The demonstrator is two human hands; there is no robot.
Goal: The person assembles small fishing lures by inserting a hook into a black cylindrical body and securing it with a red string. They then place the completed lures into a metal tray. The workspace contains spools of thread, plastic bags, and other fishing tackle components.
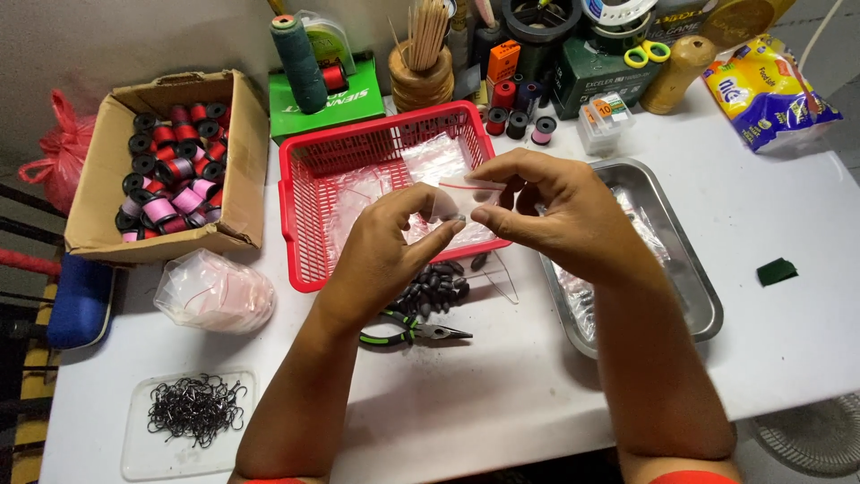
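White table (502,394): both hands, left (394,237) and right (546,211), pinch a clear bag (466,193) over the bag-filled red basket (300,206).

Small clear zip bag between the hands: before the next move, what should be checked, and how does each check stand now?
1. Small clear zip bag pinched by both the left hand and right hand: ok.
2. Bag held over the red basket: ok.
3. Bag's red-lined top sealed: cannot tell.
4. Bag's contents: cannot tell.
5. Dark sinkers piled near the left hand: ok.
6. Pliers lying free on the white table: ok.
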